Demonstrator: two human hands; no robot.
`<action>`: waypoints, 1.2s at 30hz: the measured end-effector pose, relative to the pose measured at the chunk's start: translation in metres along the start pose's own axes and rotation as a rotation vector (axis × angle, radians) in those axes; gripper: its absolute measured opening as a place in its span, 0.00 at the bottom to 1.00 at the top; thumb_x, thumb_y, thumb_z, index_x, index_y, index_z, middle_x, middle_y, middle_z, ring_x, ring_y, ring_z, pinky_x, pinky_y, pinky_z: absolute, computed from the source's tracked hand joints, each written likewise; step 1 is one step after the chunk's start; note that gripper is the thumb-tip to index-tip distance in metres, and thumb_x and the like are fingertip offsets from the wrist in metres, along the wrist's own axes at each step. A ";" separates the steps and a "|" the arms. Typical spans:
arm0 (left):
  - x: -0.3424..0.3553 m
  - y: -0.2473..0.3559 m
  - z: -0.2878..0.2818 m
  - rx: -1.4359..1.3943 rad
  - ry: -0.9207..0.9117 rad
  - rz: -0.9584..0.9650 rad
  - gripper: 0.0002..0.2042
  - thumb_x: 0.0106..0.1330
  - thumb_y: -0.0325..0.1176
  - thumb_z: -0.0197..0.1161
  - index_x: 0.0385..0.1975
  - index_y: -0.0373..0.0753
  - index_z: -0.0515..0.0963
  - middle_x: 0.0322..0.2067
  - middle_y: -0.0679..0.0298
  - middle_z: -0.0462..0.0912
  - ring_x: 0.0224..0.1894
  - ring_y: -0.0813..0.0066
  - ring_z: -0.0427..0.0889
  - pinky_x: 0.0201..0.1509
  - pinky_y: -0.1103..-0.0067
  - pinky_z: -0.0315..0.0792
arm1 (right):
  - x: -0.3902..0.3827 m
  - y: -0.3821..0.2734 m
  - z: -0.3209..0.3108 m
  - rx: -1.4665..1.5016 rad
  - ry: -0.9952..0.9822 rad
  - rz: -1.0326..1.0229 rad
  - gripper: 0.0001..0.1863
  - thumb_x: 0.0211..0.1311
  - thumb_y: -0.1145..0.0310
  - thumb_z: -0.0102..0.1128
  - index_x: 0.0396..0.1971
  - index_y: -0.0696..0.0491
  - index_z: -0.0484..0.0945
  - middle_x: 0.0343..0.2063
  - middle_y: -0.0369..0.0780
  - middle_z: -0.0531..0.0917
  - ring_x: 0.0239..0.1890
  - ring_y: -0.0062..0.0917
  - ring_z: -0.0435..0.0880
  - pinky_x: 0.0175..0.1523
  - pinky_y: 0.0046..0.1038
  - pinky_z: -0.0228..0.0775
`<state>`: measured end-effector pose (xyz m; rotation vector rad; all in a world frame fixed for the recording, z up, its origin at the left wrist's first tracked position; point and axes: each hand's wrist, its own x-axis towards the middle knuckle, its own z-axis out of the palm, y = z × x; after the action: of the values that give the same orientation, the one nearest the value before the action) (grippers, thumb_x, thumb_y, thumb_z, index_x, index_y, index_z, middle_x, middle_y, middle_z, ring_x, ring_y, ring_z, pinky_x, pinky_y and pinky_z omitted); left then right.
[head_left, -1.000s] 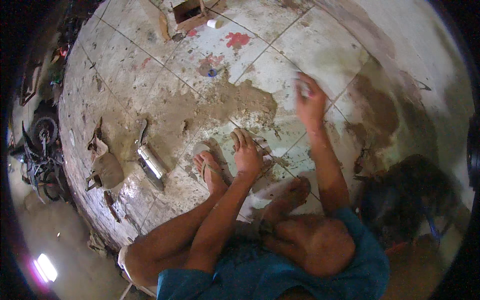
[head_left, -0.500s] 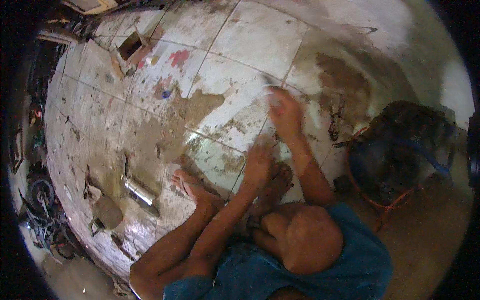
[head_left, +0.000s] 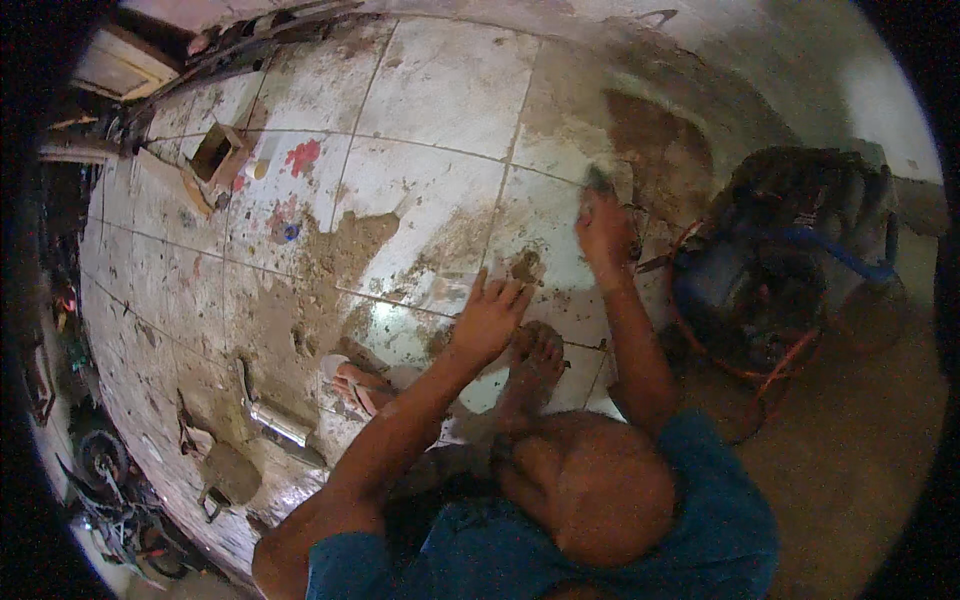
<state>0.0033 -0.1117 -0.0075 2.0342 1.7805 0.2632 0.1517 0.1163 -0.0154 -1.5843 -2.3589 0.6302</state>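
My left hand [head_left: 492, 318] reaches over the dirty white tiles [head_left: 430, 160], fingers apart and slightly bent, beside a pale, indistinct patch or thin piece [head_left: 452, 290]. Farther right, my right hand [head_left: 606, 225] is closed round a small dark object [head_left: 598, 180] near a brown stain; what that object is I cannot make out. Below the left hand are my bare right foot [head_left: 535, 355] and my sandalled left foot [head_left: 365, 385]. A shiny metal cylinder [head_left: 280, 422] with a bent pipe lies left of them, beside a dull brownish bag-like thing [head_left: 228, 470].
Dark bulky equipment [head_left: 775, 290] with a blue hose [head_left: 840, 255] and orange cord stands at the right against the wall. A wooden box [head_left: 233, 150] and white cylinder [head_left: 258, 170] lie upper left, near red blotches. A motorbike [head_left: 140, 520] is at the lower left edge.
The view has turned toward the right, bringing more of the dark equipment in. My right hand has moved down toward the floor; my left hand has shifted, fingers still apart.
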 end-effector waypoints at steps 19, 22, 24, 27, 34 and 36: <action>-0.225 -0.168 -0.179 -0.018 0.074 -0.502 0.18 0.65 0.24 0.61 0.55 0.39 0.76 0.47 0.51 0.79 0.45 0.45 0.82 0.48 0.60 0.78 | -0.090 -0.127 0.096 0.475 -0.124 -0.293 0.21 0.56 0.77 0.65 0.52 0.57 0.81 0.42 0.50 0.86 0.41 0.41 0.86 0.45 0.38 0.79; -0.307 -0.150 -0.195 0.090 0.073 -0.755 0.14 0.69 0.28 0.59 0.54 0.39 0.76 0.46 0.50 0.79 0.43 0.43 0.82 0.47 0.59 0.78 | -0.044 -0.113 0.025 0.176 -0.056 -0.072 0.19 0.58 0.79 0.62 0.51 0.60 0.81 0.41 0.51 0.85 0.38 0.41 0.87 0.44 0.35 0.80; -0.332 -0.141 -0.191 0.114 0.047 -0.832 0.13 0.72 0.30 0.57 0.54 0.40 0.76 0.45 0.50 0.79 0.44 0.43 0.81 0.46 0.58 0.77 | -0.044 -0.093 0.044 -0.071 0.004 -0.196 0.17 0.57 0.77 0.63 0.48 0.57 0.82 0.38 0.52 0.84 0.33 0.39 0.87 0.39 0.40 0.79; -0.367 -0.128 -0.168 0.137 0.004 -0.826 0.13 0.74 0.31 0.55 0.55 0.41 0.76 0.45 0.49 0.78 0.45 0.43 0.81 0.46 0.57 0.77 | -0.087 -0.144 0.105 0.110 -0.302 -0.184 0.15 0.57 0.75 0.64 0.46 0.54 0.82 0.36 0.53 0.84 0.32 0.39 0.87 0.37 0.42 0.78; -0.370 -0.049 -0.204 0.036 -0.014 -1.010 0.15 0.72 0.29 0.55 0.56 0.42 0.76 0.46 0.50 0.80 0.47 0.45 0.81 0.49 0.59 0.76 | -0.090 -0.195 0.103 0.457 -0.318 -0.055 0.18 0.55 0.79 0.60 0.48 0.56 0.80 0.39 0.49 0.85 0.39 0.45 0.86 0.42 0.40 0.78; -0.377 -0.025 -0.223 0.053 0.133 -1.038 0.15 0.71 0.28 0.56 0.57 0.41 0.76 0.47 0.51 0.80 0.47 0.45 0.81 0.51 0.60 0.76 | -0.062 -0.179 0.083 0.255 0.024 -0.299 0.18 0.56 0.78 0.61 0.48 0.57 0.81 0.42 0.49 0.84 0.42 0.47 0.84 0.44 0.42 0.79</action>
<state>-0.1715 -0.4363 0.2308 0.8958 2.6512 0.0219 -0.0058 -0.0166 -0.0016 -1.1008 -2.3229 0.7987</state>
